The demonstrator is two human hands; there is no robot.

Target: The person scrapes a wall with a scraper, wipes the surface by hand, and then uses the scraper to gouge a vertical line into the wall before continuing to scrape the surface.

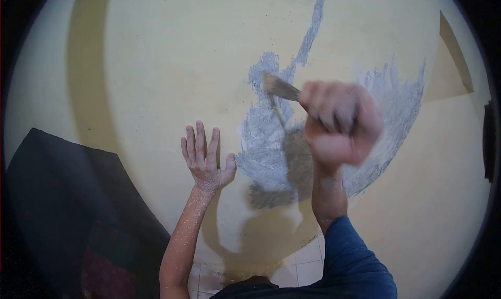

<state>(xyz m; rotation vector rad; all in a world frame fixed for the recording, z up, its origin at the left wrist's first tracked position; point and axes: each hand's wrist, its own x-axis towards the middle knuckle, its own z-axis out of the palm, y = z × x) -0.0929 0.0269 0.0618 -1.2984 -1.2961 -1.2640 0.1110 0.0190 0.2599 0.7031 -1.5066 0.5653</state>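
My right hand (338, 122) is closed in a fist around the handle of a scraper (280, 87), whose flat blade touches the wall at the upper edge of a grey scraped patch (263, 147). The hand is blurred. My left hand (204, 155) lies flat against the pale yellow wall (156, 64), fingers spread and pointing up, just left of the grey patch. Pale dust speckles the left forearm. A blue sleeve covers my right upper arm.
A grey stripped streak (313, 22) runs up the wall from the patch. A dark object (62, 205) fills the lower left. Pale floor tiles (308, 262) with yellow dust show at the wall's foot. A darker yellow panel (451, 74) sits at right.
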